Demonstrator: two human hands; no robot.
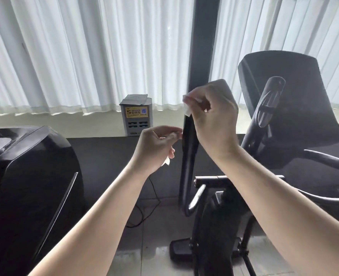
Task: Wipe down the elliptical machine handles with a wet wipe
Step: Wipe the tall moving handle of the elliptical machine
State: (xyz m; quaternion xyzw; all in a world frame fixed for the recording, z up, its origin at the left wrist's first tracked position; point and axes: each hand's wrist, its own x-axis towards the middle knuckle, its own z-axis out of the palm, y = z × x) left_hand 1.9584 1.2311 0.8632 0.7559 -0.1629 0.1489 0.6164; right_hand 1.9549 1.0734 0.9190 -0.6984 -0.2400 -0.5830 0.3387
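The elliptical's left handle [188, 148] is a black upright bar in the middle of the view. My right hand [214, 120] pinches a white wet wipe [187, 110] against the top end of this handle, fingers curled round it. My left hand [156, 148] is just left of the bar, lower down, with its fingertips close to the bar. Its fingers are curled on a small white scrap [167, 161] that pokes out below the palm. The right handle [269, 102] stands free in front of the black console [296, 80].
Another black machine housing [25, 186] fills the lower left. A grey charging station [137, 116] stands on the sill by white curtains [85, 56]. A dark pillar [203, 40] rises behind the handle. A black cable [144, 212] trails over the floor, and the elliptical's frame [214, 226] is below.
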